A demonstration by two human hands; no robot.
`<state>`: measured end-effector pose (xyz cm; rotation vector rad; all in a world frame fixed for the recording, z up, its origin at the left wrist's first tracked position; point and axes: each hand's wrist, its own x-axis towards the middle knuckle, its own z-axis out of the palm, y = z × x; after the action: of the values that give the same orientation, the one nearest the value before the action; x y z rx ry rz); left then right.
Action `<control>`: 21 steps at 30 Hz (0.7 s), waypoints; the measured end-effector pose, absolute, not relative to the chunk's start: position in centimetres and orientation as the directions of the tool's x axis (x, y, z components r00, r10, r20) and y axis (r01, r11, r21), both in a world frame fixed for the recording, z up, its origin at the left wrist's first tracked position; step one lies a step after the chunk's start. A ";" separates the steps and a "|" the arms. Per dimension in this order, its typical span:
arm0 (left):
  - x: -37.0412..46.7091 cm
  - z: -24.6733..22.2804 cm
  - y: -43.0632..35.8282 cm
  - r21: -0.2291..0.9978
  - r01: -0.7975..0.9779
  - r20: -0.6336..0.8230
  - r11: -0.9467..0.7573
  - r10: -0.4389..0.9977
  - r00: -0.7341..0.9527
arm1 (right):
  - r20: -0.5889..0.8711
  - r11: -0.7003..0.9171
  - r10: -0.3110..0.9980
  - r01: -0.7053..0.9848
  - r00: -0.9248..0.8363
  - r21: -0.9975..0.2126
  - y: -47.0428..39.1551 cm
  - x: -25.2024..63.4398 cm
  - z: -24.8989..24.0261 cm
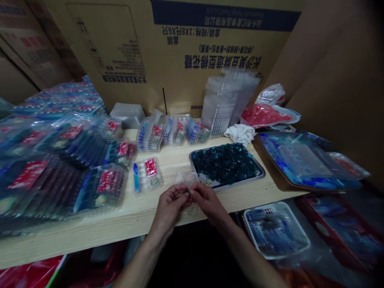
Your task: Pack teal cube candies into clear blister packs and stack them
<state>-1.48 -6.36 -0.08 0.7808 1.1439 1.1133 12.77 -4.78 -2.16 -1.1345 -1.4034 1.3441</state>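
My left hand [168,206] and my right hand [207,200] meet at the table's front edge, with fingertips pinched together. Between them is a small dark piece [187,191], too small to make out. Beneath and behind the fingers lies a clear plastic packaging tray [185,177], partly hidden by my hands. Just beyond my right hand stands a shallow tray [261,173] heaped with glossy dark teal pieces [226,162]. Left of my hands lies a clear blister tray [156,182] holding a blue pen-like item [136,177] and a red patterned packet [151,166].
Rows of filled blister packs [57,176] crowd the table's left side. Stacked clear trays [217,106], a crumpled white tissue [241,133] and a bag of red pieces [268,115] stand behind. At right are a cardboard box [273,170] and, lower, a white basket [306,236].
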 end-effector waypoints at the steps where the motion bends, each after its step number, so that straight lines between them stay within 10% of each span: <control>1: -2.1 -0.1 -6.3 0.928 -0.232 -0.297 0.292 0.955 0.011 | 0.051 0.086 0.977 0.163 -0.206 -0.983 -5.1 12.7 -2.1; 5: -4.6 -0.4 -4.1 0.976 0.216 0.021 0.007 0.992 -0.126 | 0.203 0.325 0.944 0.640 -0.259 -0.697 -6.6 12.4 -2.0; 9: -5.9 -0.5 -0.3 0.741 0.611 0.303 -0.279 0.951 0.067 | 0.127 0.457 0.884 0.777 -0.450 -0.433 -6.9 11.8 -2.3; 15: -6.3 -2.6 3.5 0.480 0.762 0.254 -0.434 0.901 0.353 | 0.132 0.539 0.836 0.755 -0.532 -0.374 -4.9 11.2 -2.9; 21: -7.0 -4.5 4.7 0.470 0.715 0.310 -0.518 0.855 0.415 | 0.105 0.545 0.827 0.743 -0.552 -0.389 -4.1 11.4 -2.9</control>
<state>-6.99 4.70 -4.51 2.4086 1.3707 0.7617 11.35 -4.07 -2.90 -1.3071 -2.5078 0.4384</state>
